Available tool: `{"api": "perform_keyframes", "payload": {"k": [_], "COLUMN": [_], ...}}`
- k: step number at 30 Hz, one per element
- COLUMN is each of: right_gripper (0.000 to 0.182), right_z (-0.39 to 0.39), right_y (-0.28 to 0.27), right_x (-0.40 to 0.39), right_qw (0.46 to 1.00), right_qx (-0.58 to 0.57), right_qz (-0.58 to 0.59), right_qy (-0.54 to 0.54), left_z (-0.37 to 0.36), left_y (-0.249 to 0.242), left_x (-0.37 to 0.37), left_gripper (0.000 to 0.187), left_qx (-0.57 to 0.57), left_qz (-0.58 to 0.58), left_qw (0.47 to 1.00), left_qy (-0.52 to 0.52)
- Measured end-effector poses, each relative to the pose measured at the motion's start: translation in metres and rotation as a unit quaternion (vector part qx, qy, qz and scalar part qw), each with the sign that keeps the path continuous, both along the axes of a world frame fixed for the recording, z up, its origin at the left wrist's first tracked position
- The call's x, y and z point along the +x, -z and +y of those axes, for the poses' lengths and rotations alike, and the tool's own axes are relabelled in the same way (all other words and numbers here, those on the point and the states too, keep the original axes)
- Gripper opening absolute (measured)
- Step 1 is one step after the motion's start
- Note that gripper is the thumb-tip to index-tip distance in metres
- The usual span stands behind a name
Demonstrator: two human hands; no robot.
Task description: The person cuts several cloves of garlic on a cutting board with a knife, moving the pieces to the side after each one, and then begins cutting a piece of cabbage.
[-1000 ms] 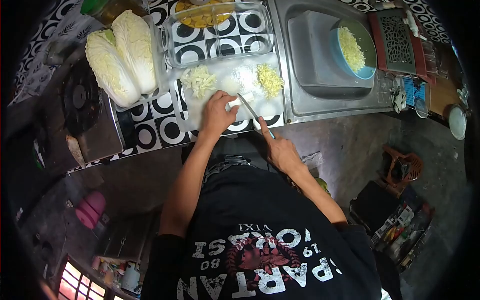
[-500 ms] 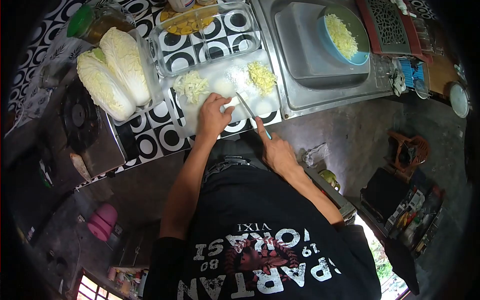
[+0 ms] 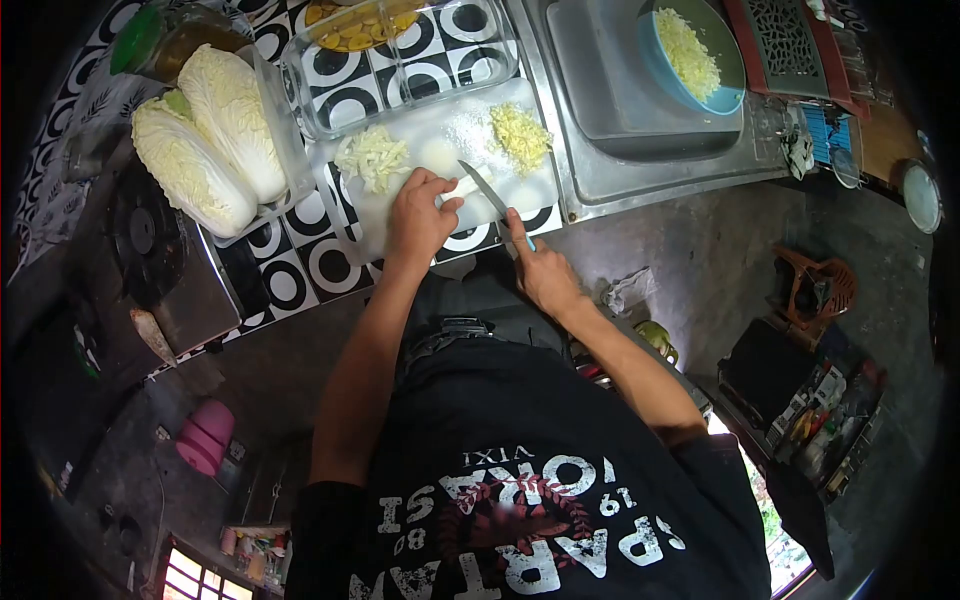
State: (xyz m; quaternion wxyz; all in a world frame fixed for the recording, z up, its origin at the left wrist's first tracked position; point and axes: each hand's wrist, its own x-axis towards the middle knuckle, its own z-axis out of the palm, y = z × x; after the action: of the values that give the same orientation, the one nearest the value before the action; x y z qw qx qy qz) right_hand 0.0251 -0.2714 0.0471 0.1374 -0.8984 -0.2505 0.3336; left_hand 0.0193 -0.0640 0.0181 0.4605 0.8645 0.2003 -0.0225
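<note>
My left hand (image 3: 424, 220) is curled over a white vegetable piece (image 3: 463, 189), perhaps cabbage stem, on a translucent cutting board (image 3: 455, 125). My right hand (image 3: 545, 275) grips a knife (image 3: 484, 188) by its light-blue handle, index finger stretched along it. The blade slants across the board right beside the white piece, its tip pointing up and left. Pale sliced cabbage (image 3: 373, 158) lies on the board's left part. A heap of finely chopped yellowish cabbage (image 3: 520, 138) sits near its right edge.
Two napa cabbages (image 3: 205, 145) rest in a clear container at the left, beside a stove (image 3: 150, 235). Behind the board stands a clear divided container (image 3: 400, 100). A blue bowl (image 3: 722, 98) with chopped cabbage is in the steel sink (image 3: 600, 150) at the right.
The knife's tip has shifted slightly left toward my left fingers, and my right hand has moved with it. The whole view has shifted a little. Both hands keep their holds.
</note>
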Motion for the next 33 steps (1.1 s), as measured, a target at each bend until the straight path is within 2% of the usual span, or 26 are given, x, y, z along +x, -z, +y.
{"api": "perform_keyframes", "payload": {"k": [2,4,5,11,16,17,19,28,33], "right_gripper": [0.084,0.088,0.088,0.08,0.083,0.086,0.089,0.085,0.084], "right_z": [0.012,0.027,0.03,0.043,0.047,0.046,0.043,0.038,0.03], "right_y": [0.007,0.002,0.002,-0.019,-0.055,-0.058,-0.055,-0.044,-0.039], "right_x": [0.001,0.007,0.009,0.028,0.023,0.02,0.012,0.0,-0.003], "right_qw": [0.999,1.0,1.0,1.0,0.999,0.998,0.997,0.998,0.999], "right_qx": [0.025,-0.006,-0.004,-0.018,-0.029,-0.037,-0.047,-0.036,-0.016], "right_qz": [-0.035,-0.006,-0.012,-0.01,0.03,0.033,0.054,0.054,0.04], "right_qy": [-0.005,0.0,0.004,-0.009,-0.03,-0.033,-0.023,0.001,-0.001], "left_z": [0.003,0.004,0.003,0.004,0.004,0.004,0.002,0.003,0.005], "left_y": [0.003,0.011,0.013,0.017,0.01,0.007,0.004,0.006,0.012], "left_x": [-0.001,-0.002,-0.001,-0.005,-0.007,-0.008,-0.007,-0.009,-0.008], "left_gripper": [0.021,0.026,0.026,0.03,0.031,0.029,0.028,0.029,0.028], "left_qx": [0.001,0.05,0.052,0.044,0.039,0.021,0.001,-0.01,-0.02], "left_qz": [0.008,-0.097,-0.103,-0.101,-0.106,-0.073,-0.04,-0.071,-0.105], "left_qw": [1.0,0.994,0.993,0.994,0.994,0.997,0.999,0.995,0.993], "left_qy": [-0.007,0.014,0.017,0.007,-0.007,-0.021,-0.036,-0.062,-0.043]}}
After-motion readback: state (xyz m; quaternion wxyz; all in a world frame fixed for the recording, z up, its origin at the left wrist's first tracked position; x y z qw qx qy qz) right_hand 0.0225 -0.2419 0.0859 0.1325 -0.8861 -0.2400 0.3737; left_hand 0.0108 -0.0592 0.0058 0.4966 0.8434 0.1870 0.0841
